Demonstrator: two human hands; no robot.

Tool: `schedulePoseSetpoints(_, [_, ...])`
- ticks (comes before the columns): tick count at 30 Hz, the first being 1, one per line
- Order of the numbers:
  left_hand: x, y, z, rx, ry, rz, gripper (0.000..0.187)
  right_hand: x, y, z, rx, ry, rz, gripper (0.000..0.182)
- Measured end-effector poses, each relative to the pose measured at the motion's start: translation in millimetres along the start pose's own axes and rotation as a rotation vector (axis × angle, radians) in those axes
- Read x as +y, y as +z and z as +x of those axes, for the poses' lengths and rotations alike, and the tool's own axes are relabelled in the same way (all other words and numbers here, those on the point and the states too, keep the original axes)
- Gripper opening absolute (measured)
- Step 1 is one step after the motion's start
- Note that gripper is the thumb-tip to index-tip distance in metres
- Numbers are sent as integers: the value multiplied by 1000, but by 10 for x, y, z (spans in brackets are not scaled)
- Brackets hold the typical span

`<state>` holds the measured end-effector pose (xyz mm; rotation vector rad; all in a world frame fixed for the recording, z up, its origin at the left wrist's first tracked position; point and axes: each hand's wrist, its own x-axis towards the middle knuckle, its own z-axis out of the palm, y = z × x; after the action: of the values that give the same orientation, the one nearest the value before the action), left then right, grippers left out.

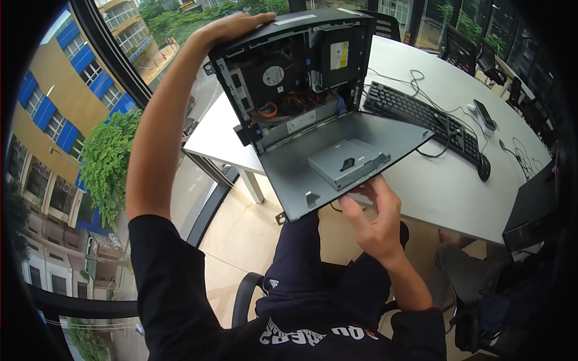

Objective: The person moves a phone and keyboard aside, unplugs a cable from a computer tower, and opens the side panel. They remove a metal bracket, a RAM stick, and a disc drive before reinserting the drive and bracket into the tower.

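Observation:
A desktop computer case (283,123) stands at the table's edge with its inside facing me. Within it are a fan with a round label (273,76), a drive unit with a yellow label (339,55) and orange cables (268,109). Its dark side panel (283,177) is swung down along the lower edge of the case, with a raised metal box (349,162) on its inner face. My left hand (244,25) lies on top of the case, fingers stretched flat. At the panel's lower edge, my right hand (376,219) pinches the rim between thumb and fingers.
Right of the case, a black keyboard (421,114), a mouse (483,167), a phone (483,114) and loose cables lie on the white table (415,192). A black monitor-like object (533,204) stands at the far right. Another person's leg (460,271) shows below it. Windows are on the left.

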<state>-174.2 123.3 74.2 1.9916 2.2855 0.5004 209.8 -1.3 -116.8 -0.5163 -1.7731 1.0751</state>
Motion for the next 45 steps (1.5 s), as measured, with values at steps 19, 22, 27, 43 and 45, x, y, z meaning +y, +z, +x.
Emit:
schedulePoseSetpoints(19, [299, 79, -124, 143, 173, 131, 90, 149, 76, 30, 391, 904, 914, 14])
schedulePoseSetpoints(22, [300, 20, -58, 20, 111, 217, 95, 206, 126, 53, 433, 881, 881, 11])
schedulePoseSetpoints(27, [99, 119, 9, 114, 170, 118, 88, 267, 272, 33, 454, 811, 906, 6])
schedulePoseSetpoints(43, [21, 123, 75, 88, 87, 136, 105, 683, 520, 76, 414, 645, 878, 10])
schedulePoseSetpoints(45, [-12, 144, 99, 94, 83, 115, 104, 836, 553, 97, 357, 634, 832, 8])
